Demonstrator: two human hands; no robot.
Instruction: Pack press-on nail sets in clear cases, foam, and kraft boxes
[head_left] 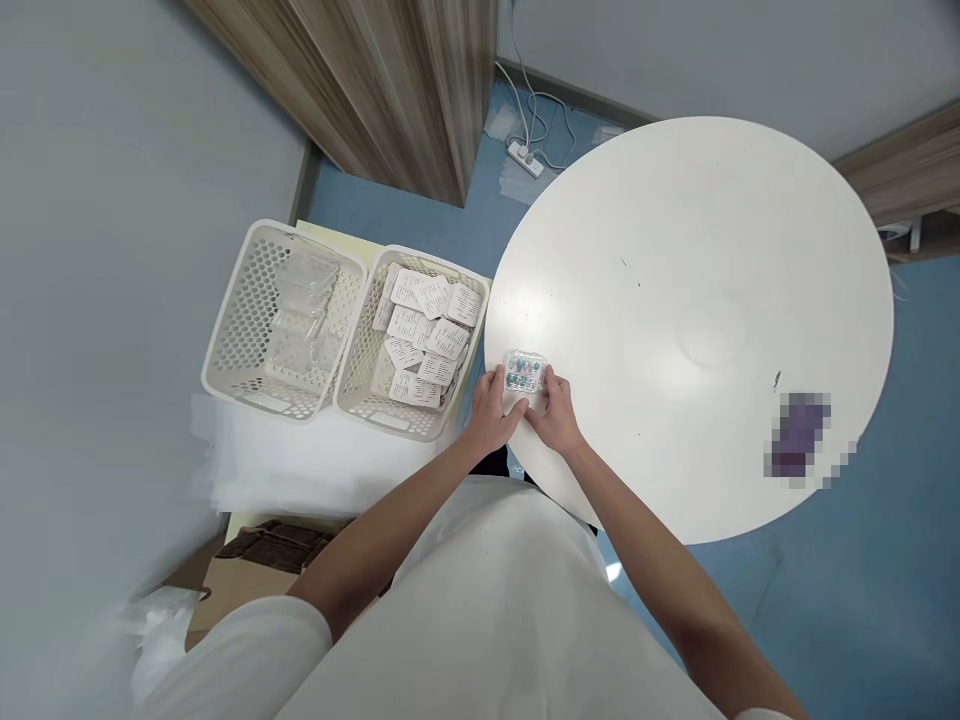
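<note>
A small clear plastic case with several teal and pink pieces inside rests at the left edge of the round white table. My left hand grips its left side, fingers wrapped round the edge. On the right side my right hand holds the same case. Both thumbs point toward each other at the near edge of the case. The pieces inside are too small to tell exactly.
Left of the table, one white basket holds several printed white cards; another basket holds clear plastic cases. A blurred purple object lies on the table's right. A power strip and cardboard box are on the floor.
</note>
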